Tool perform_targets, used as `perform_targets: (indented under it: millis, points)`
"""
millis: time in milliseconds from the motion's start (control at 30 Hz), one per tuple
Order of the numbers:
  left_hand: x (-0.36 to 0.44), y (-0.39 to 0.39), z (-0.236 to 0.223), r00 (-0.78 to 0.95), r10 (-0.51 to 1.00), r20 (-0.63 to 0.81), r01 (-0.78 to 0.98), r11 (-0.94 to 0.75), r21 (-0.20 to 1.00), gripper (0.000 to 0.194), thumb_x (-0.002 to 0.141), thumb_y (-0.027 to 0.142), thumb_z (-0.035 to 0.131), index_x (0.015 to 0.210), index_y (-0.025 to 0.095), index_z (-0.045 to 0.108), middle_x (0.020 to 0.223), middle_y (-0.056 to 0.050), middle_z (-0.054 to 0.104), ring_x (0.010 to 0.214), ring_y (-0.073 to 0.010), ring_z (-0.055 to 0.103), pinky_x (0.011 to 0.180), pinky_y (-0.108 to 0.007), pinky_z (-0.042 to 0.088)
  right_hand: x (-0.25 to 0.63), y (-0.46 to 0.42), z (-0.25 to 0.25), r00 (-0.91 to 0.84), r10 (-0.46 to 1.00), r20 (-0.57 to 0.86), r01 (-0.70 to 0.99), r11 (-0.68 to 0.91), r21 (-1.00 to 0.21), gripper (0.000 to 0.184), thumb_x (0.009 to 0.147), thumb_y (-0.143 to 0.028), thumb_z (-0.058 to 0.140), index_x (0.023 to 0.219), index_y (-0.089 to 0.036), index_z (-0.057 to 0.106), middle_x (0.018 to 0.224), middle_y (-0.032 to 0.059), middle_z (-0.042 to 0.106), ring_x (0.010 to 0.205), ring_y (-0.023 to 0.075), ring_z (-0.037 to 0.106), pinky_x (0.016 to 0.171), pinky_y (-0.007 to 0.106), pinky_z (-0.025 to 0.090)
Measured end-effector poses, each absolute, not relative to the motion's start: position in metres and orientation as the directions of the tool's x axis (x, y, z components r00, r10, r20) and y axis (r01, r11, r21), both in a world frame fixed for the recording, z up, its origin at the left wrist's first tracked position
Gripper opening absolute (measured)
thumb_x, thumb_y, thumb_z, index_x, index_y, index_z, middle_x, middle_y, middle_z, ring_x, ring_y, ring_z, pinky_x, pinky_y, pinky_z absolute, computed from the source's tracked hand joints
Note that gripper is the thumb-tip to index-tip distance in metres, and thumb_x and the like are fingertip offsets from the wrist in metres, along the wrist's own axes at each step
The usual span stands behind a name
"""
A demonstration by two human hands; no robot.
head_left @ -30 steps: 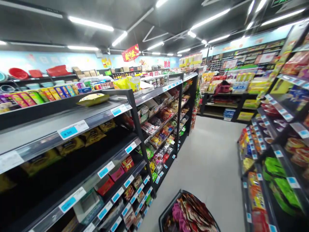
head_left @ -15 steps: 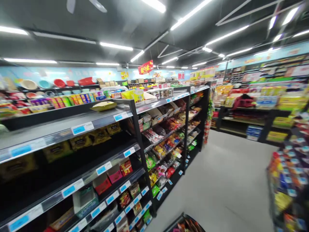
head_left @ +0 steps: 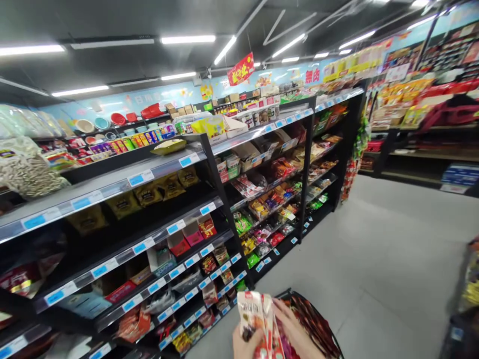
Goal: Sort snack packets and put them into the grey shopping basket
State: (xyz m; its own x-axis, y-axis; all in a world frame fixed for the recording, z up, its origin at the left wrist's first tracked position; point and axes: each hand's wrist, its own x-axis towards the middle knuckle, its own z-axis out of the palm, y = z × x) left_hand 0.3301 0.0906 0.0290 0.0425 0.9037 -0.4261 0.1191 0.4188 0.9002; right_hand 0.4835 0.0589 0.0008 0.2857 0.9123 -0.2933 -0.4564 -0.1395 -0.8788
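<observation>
At the bottom centre, my left hand point(head_left: 244, 343) grips a few upright snack packets point(head_left: 251, 314), its thumb across the front. They are cream-white above and red below, with dark pieces pictured on the front. My right hand point(head_left: 294, 330) presses its fairly straight fingers against the packets' right side. Just behind and to the right of my hands is a black basket point(head_left: 326, 320) holding many dark reddish-brown packets point(head_left: 309, 316). My hands partly hide it.
Black shelving point(head_left: 220, 199) with blue-and-white price tags runs along the left, carrying boxes and bagged snacks. On its top board lies a yellow-green bag point(head_left: 168, 146). Grey floor point(head_left: 396, 249) stretches to the right, with another display point(head_left: 472, 284) at the right edge.
The view has tilted down and turned left. My two hands and the snack packets have come into view at the bottom; more of the basket shows.
</observation>
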Motion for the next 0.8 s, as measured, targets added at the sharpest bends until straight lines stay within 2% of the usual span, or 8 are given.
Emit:
perform_targets:
  millis: [67, 100, 200, 333, 500, 667, 800]
  points:
    - [0.334, 0.092, 0.023, 0.132, 0.927, -0.35, 0.025, 0.35, 0.936, 0.04, 0.052, 0.046, 0.087, 0.084, 0.025, 0.077, 0.092, -0.007, 0.077, 0.1, -0.0393, 0.07, 0.077, -0.044, 0.059, 0.484, 0.051, 0.018, 0.203, 0.951, -0.234, -0.425, -0.13, -0.896, 0.047, 0.068, -0.06, 0.073, 0.103, -0.028, 0.074, 0.108, 0.0083, 0.075, 0.108, 0.0354, 0.068, 0.094, 0.047, 0.054]
    - [0.336, 0.092, 0.021, 0.178, 0.934, -0.309, -0.022, 0.318, 0.948, 0.041, 0.052, 0.046, 0.087, 0.084, 0.022, 0.078, 0.091, -0.009, 0.078, 0.098, -0.0394, 0.071, 0.081, -0.043, 0.058, 0.483, 0.048, 0.023, 0.191, 0.961, -0.2, -0.412, -0.107, -0.905, 0.048, 0.07, -0.058, 0.074, 0.105, -0.026, 0.074, 0.109, 0.0096, 0.075, 0.109, 0.0357, 0.067, 0.096, 0.048, 0.053]
    - [0.338, 0.091, 0.019, 0.253, 0.933, -0.255, -0.069, 0.28, 0.957, 0.045, 0.06, 0.045, 0.085, 0.093, 0.014, 0.078, 0.097, -0.015, 0.078, 0.095, -0.0365, 0.072, 0.086, -0.04, 0.058, 0.481, 0.045, 0.024, 0.231, 0.961, -0.15, -0.422, -0.04, -0.906, 0.051, 0.072, -0.056, 0.075, 0.108, -0.02, 0.072, 0.108, 0.013, 0.076, 0.107, 0.0374, 0.068, 0.096, 0.052, 0.052]
    - [0.336, 0.085, 0.023, 0.275, 0.927, -0.254, -0.055, 0.279, 0.959, 0.047, 0.066, 0.044, 0.083, 0.098, 0.01, 0.077, 0.102, -0.017, 0.077, 0.094, -0.0341, 0.072, 0.083, -0.037, 0.058, 0.483, 0.048, 0.014, 0.311, 0.938, -0.156, -0.394, -0.023, -0.919, 0.05, 0.067, -0.049, 0.083, 0.104, -0.017, 0.073, 0.107, 0.0143, 0.076, 0.102, 0.036, 0.07, 0.094, 0.049, 0.054]
    - [0.332, 0.079, 0.023, 0.257, 0.922, -0.29, -0.078, 0.319, 0.945, 0.047, 0.066, 0.042, 0.085, 0.098, 0.009, 0.076, 0.098, -0.016, 0.077, 0.089, -0.0309, 0.074, 0.082, -0.037, 0.059, 0.484, 0.045, 0.015, 0.373, 0.902, -0.216, -0.424, -0.042, -0.905, 0.053, 0.059, -0.042, 0.089, 0.103, -0.017, 0.073, 0.105, 0.0126, 0.077, 0.097, 0.0345, 0.072, 0.094, 0.049, 0.055]
    - [0.331, 0.081, 0.013, 0.167, 0.92, -0.355, -0.18, 0.383, 0.906, 0.05, 0.062, 0.038, 0.088, 0.101, 0.01, 0.073, 0.102, -0.015, 0.077, 0.088, -0.0286, 0.075, 0.08, -0.037, 0.06, 0.484, 0.041, 0.012, 0.392, 0.851, -0.35, -0.594, -0.056, -0.802, 0.045, 0.067, -0.048, 0.083, 0.1, -0.018, 0.073, 0.099, 0.0096, 0.079, 0.094, 0.0323, 0.073, 0.086, 0.044, 0.059]
    - [0.324, 0.088, 0.01, 0.096, 0.913, -0.396, -0.264, 0.407, 0.874, 0.052, 0.063, 0.034, 0.088, 0.106, 0.013, 0.071, 0.107, -0.014, 0.076, 0.091, -0.0265, 0.075, 0.08, -0.034, 0.061, 0.497, 0.042, 0.002, 0.469, 0.754, -0.46, -0.714, 0.017, -0.7, 0.047, 0.069, -0.052, 0.078, 0.102, -0.019, 0.071, 0.09, 0.0076, 0.079, 0.082, 0.0312, 0.075, 0.075, 0.043, 0.061]
